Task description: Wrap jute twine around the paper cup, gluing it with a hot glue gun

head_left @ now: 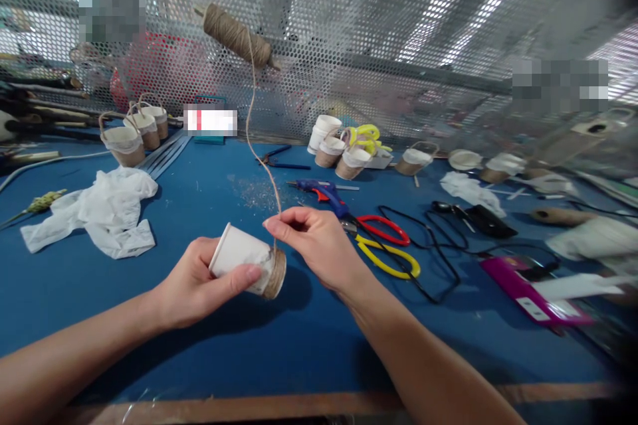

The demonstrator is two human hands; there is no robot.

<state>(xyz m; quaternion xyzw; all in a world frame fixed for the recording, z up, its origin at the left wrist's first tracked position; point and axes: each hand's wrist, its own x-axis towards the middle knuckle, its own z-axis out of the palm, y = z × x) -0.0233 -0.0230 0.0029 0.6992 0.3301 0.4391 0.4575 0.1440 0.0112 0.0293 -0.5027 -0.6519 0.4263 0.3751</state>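
1. Nearest, beyond the brown front edge of the table, both hands are raised above its blue surface; the left hand is closed around a white paper cup, its thumb along the near side and its fingers partly hidden behind.
2. The cup lies inside the left hand's grip, tipped on its side; its open rim points to the upper left, its narrower end to the right, where a twine band wraps it beyond the thumb tip.
3. The right hand is just above and to the right of that wrapped end; its thumb and forefinger pinch a strand of twine that runs down to the band.
4. Right of the right hand lie a tool with one red and one yellow looped handle, a black cord and a purple power strip; a crumpled white cloth lies on the left.
5. Farther back are a blue glue gun and pliers; behind stand twine-wrapped cups with loop handles at left, and more cups right of centre.
6. Farthest, the strand rises to a twine spool in front of a perforated metal screen.
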